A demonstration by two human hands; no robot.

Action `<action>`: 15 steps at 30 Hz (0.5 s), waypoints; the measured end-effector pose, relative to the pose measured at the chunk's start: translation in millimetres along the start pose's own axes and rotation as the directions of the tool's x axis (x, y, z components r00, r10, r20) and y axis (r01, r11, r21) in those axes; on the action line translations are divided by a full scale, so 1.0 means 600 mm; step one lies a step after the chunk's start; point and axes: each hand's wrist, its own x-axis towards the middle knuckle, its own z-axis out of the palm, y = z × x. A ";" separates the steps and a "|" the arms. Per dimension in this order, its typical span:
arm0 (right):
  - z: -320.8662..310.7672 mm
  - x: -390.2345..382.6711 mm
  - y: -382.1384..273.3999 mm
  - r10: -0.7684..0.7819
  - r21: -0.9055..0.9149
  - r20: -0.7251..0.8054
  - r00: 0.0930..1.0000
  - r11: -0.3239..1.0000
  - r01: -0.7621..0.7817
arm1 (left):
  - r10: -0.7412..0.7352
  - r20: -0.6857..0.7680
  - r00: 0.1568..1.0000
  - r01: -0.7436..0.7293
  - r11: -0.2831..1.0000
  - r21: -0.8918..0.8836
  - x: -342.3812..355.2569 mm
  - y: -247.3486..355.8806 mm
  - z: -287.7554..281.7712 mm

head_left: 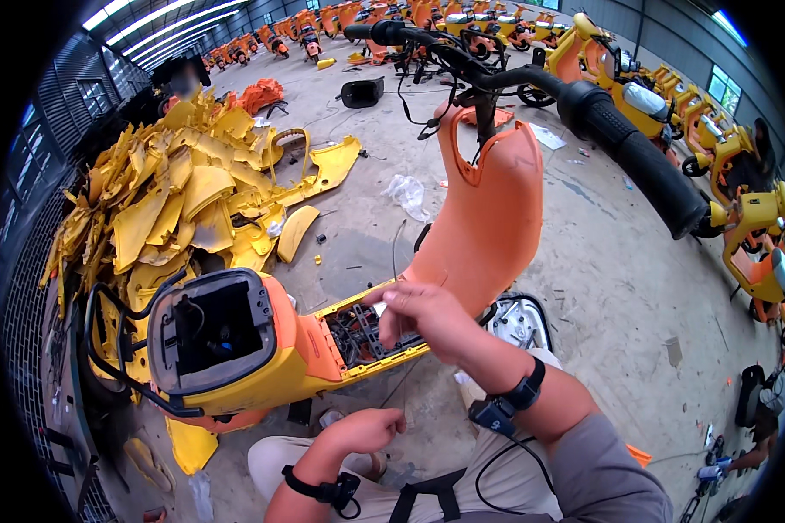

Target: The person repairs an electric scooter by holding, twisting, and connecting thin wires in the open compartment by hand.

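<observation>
A partly stripped electric scooter, its body yellow and orange (288,370), stands across in front of me. My right hand (423,318) is over its open floorboard compartment (351,336), where wiring and dark parts show. The fingers there are curled, with a small whitish bit (379,308) at their tips that I cannot make out. Just beyond rises the orange front shield (497,213), below the black handlebar (506,80). Above my lap, on the near side of the scooter, my left hand (371,430) is closed; whatever its fingers may hold is hidden. Left of it gapes the open seat box (218,327).
A big heap of yellow body panels (183,183) lies behind the scooter to the left. Clear plastic film (406,196) and a black bin-like part (362,91) are on the floor. Rows of yellow scooters (754,218) line the right. At lower right, another person's hand (759,449) shows.
</observation>
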 end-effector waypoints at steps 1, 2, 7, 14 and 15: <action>0.010 -0.004 0.008 0.061 -0.017 0.005 0.998 0.998 -0.061 | -0.010 0.022 1.000 0.009 0.999 0.042 0.005 -0.007 0.004; 0.019 -0.008 0.013 0.122 -0.036 0.008 0.992 0.992 -0.122 | -0.009 0.022 1.000 0.008 0.999 0.044 0.005 -0.010 0.007; 0.021 -0.021 -0.004 0.105 -0.037 0.024 0.994 0.994 -0.104 | -0.074 0.072 0.995 0.068 0.994 0.086 0.009 0.005 0.002; -0.029 0.011 -0.052 0.001 -0.028 -0.063 0.998 1.000 -0.002 | -0.019 -0.005 1.000 0.019 0.999 0.034 0.010 -0.014 0.008; -0.044 0.023 -0.052 0.001 -0.042 -0.047 0.999 0.999 -0.003 | -0.007 -0.013 1.000 0.007 1.000 0.029 0.011 -0.009 0.008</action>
